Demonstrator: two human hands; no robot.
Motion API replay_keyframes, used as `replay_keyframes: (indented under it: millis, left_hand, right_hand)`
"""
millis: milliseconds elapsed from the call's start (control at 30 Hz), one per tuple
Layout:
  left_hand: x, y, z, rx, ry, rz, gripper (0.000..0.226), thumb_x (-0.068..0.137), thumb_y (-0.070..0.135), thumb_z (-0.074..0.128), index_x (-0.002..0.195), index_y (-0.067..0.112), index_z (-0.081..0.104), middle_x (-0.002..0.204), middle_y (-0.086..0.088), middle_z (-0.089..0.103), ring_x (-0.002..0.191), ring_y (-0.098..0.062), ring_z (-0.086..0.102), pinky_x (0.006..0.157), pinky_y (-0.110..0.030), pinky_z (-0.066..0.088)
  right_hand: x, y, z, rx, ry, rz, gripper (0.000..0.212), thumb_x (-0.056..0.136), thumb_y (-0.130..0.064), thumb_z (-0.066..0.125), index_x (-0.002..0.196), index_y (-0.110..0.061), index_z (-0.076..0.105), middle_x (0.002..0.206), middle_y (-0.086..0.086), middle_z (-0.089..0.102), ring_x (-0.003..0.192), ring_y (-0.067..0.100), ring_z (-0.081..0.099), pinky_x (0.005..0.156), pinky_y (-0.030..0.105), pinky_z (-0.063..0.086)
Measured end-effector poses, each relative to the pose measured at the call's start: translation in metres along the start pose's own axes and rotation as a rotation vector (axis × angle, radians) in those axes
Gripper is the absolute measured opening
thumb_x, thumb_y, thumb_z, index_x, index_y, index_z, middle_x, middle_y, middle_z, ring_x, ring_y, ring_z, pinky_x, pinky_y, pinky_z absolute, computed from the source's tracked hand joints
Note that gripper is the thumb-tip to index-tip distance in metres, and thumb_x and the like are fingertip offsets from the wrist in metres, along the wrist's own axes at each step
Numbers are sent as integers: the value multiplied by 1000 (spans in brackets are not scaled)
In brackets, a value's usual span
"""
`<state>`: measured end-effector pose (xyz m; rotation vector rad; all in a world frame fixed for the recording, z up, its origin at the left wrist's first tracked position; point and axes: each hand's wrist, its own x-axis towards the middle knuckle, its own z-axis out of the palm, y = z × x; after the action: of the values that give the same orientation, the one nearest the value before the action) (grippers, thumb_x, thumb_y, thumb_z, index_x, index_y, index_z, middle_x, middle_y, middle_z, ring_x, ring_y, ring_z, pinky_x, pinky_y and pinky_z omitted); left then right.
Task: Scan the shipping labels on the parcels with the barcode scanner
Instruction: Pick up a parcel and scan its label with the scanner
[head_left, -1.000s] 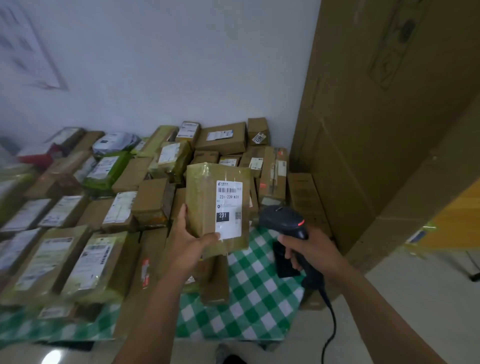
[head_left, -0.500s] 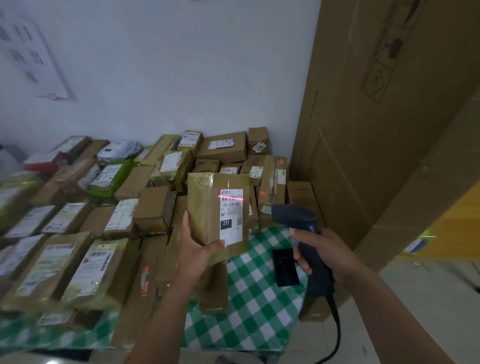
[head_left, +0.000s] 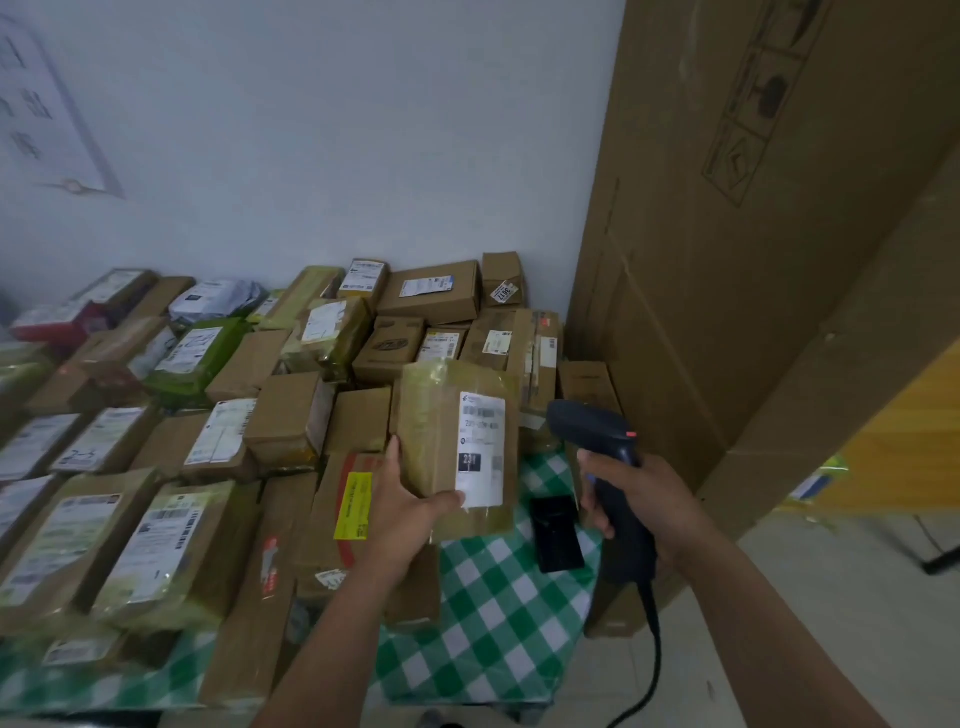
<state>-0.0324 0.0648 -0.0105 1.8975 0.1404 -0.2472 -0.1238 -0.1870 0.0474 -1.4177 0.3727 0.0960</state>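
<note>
My left hand (head_left: 400, 512) holds the taped brown parcel (head_left: 434, 431) upright above the table (head_left: 498, 613), thumb curled over its lower front edge, fingers behind it. Its white shipping label (head_left: 480, 447) faces me. My right hand (head_left: 644, 499) grips the handle of the barcode scanner (head_left: 587, 426), whose head sits just right of the label and apart from it, with a small red light lit on top. Half a second ago a red scan line crossed the label; that line is gone now. A black phone (head_left: 557, 532) lies on the checked cloth below.
</note>
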Motion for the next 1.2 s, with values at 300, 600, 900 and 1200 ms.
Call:
replay_keyframes:
  millis: [300, 600, 900, 1200]
  left_hand:
    - [-16, -32, 47, 34, -70, -213, 90, 71, 17, 83, 149, 20, 38, 125, -3, 62, 113, -27, 59, 99, -48, 51]
    - [-17, -45, 61, 52, -30, -231, 73, 85, 28, 75, 147, 23, 38, 134, -4, 56, 114, -23, 55, 94, -38, 47]
    - [-26, -45, 70, 417, 15, -116, 66, 98, 40, 57, 151, 12, 30, 138, -13, 55, 121, -32, 57, 99, -41, 49]
    - [-25, -62, 64, 360, -21, -106, 74, 88, 38, 71, 150, 17, 36, 138, -5, 55, 122, -24, 55, 99, -36, 45]
  right_hand:
    - [0, 33, -13, 18, 177, 109, 27, 87, -25, 74, 70, -4, 70, 62, 18, 61, 41, 23, 53, 43, 30, 44]
    - [-2, 62, -7, -87, 168, 190, 37, 88, -27, 74, 64, -2, 61, 53, 11, 60, 40, 19, 52, 42, 27, 43]
    - [2, 78, 2, -117, 127, 194, 34, 85, -25, 76, 58, -10, 64, 54, 11, 61, 39, 20, 53, 42, 27, 44]
    - [16, 102, 10, -136, 171, 251, 20, 85, -24, 77, 89, -7, 67, 69, 11, 70, 45, 20, 58, 44, 28, 46]
